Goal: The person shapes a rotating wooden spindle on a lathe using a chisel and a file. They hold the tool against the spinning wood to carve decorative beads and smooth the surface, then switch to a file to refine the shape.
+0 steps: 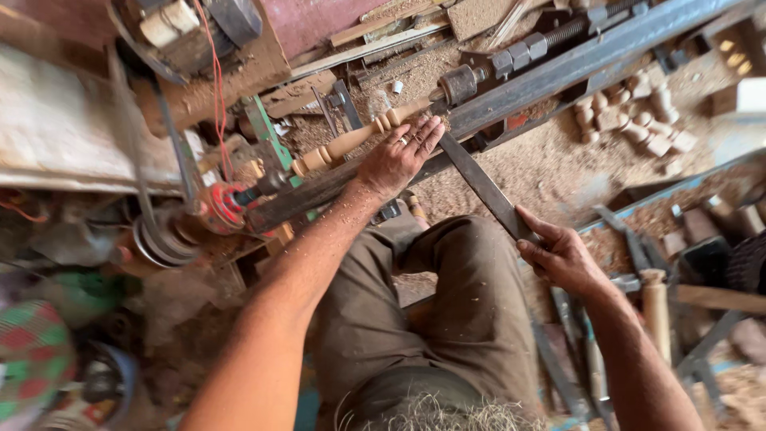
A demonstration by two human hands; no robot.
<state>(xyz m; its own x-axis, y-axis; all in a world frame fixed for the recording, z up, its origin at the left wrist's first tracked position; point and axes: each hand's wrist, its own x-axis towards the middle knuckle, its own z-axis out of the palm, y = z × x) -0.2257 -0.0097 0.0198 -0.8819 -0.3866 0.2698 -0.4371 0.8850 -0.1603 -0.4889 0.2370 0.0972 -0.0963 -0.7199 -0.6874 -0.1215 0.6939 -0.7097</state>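
Note:
A pale turned wooden spindle (359, 137) is mounted between the ends of a lathe (550, 68). My left hand (399, 157) lies over the tool rest beside the spindle, fingers spread on the tip of a long flat dark chisel (483, 185). My right hand (558, 255) grips the chisel's near end. The blade runs diagonally from my right hand up to the spindle. My knees in olive trousers (447, 295) sit below the lathe.
Sawdust covers the ground. A pile of small turned wooden pieces (638, 120) lies at the upper right. More chisels and a wooden-handled tool (656, 307) lie at the right. A red pulley with a belt (227, 203) sits at the spindle's left end.

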